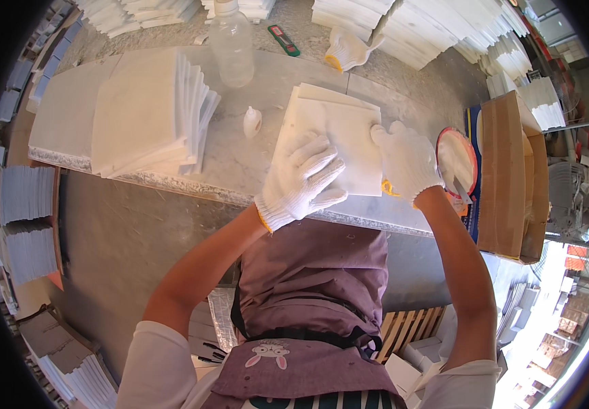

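Observation:
A small pile of flat white stone-like tiles [332,112] lies before me near the front edge of the table. My left hand [302,178], in a white knitted glove, rests on its left part with the fingers stretched out and slightly apart: open. On the right side, my gloved right hand [407,160] is closed at the top tile's edge, thumb against it; its other fingers curl partly out of sight. A yellow glove edge [390,189] shows below that hand. Left of the pile lies a small white bottle [253,123] with a pointed tip.
A fanned stack of white tiles [141,112] stands at the left, with a clear bottle [231,48] behind. Farther back lie a green and red cutter-like tool [283,40] and a loose glove [349,50]. Rightward are a red-rimmed tub [457,160] with a blade and a cardboard box [509,177].

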A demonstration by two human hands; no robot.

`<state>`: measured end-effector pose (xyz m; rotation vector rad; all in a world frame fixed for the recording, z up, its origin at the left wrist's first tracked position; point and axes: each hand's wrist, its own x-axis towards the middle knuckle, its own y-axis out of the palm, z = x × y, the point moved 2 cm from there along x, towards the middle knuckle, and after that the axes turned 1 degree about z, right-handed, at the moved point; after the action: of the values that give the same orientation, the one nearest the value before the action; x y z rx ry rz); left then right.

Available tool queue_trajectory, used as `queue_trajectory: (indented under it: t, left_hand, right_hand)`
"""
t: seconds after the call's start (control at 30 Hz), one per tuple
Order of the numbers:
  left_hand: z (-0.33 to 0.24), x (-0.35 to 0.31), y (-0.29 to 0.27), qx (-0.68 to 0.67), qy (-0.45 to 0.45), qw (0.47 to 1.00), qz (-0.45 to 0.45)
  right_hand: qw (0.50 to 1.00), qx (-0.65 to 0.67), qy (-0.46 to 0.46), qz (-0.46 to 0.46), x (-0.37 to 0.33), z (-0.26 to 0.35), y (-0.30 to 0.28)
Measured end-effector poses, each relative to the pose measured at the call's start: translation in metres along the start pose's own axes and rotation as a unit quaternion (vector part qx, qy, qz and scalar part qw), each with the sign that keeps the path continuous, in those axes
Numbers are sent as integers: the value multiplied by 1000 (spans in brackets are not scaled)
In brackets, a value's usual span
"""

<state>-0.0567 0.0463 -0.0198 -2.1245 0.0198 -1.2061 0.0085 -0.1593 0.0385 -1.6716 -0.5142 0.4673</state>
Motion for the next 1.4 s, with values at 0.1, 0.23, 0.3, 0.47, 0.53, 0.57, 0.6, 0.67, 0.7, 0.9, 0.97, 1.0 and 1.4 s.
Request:
queue_trajectory:
  t: [0.1, 0.23, 0.3, 0.47, 0.53, 0.57, 0.6, 0.67, 0.7, 0.9, 0.97, 1.0, 1.4]
  left_hand:
    - [3, -1, -2, 1, -9, 1000, 17]
    - [2, 2, 0, 5, -13, 1000, 1]
    - [0, 1, -1, 2, -8, 1000, -5]
    - [3, 1, -3, 0, -7, 1000, 19]
    - [2, 1, -3, -2, -12, 1000, 15]
    - [2, 3, -1, -4, -10, 1000, 5]
    - [2, 4, 0, -6, -7, 1000, -5]
    - [1, 1, 1, -2, -8, 1000, 2]
    - [1, 0, 1, 0, -7, 1000, 3]
    - [3, -1, -1, 10, -12, 1000, 19]
    - [4, -5, 3, 9, -16, 1000, 15]
    - [4, -7, 3, 9, -16, 1000, 16]
    - [0, -3, 1, 15, -20, 999, 26]
  right_hand:
    - [999, 31, -21, 13, -23, 11, -7]
    - [1000, 14, 4, 26, -39, 13, -8]
    - [999, 14, 21, 26, -16, 3, -5]
    - [999, 44, -8, 12, -37, 20, -6]
    - [999, 40, -19, 22, -46, 23, -7]
    - [999, 16, -15, 28, -43, 22, -10]
    - [999, -9, -10, 34, -39, 20, -12]
    - [999, -35, 5, 32, -14, 14, -12]
    - [998, -45, 11, 29, -3, 13, -10]
    - [999, 18, -32, 7, -50, 28, 0]
    - [1000, -5, -21, -8, -31, 17, -9]
    - [1000, -15, -13, -16, -20, 13, -10]
    - [1000, -5, -7, -4, -8, 6, -11]
